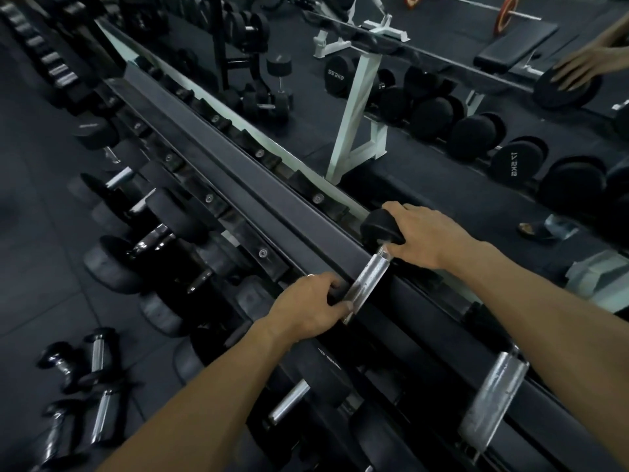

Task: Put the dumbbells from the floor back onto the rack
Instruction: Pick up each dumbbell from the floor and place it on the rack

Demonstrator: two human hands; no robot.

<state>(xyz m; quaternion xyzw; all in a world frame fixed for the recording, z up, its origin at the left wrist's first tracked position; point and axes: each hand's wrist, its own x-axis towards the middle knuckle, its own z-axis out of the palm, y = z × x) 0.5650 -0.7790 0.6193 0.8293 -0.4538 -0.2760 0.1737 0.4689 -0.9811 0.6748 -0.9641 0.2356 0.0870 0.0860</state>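
A small dumbbell (369, 279) with black round heads and a chrome handle lies across the top rail of the dark rack (238, 185). My right hand (425, 236) grips its far head, next to the mirror. My left hand (306, 306) holds its near head, which the fingers mostly hide. Several small dumbbells (85, 386) lie on the floor at the lower left, below the rack. Another dumbbell's chrome handle (490, 400) rests on the top rail to the right of my arms.
Lower tiers of the rack hold several larger dumbbells (163, 233). A wall mirror (408, 148) behind the rack reflects a white-framed rack, a bench and my hands. The floor is dark rubber tiles (30, 233).
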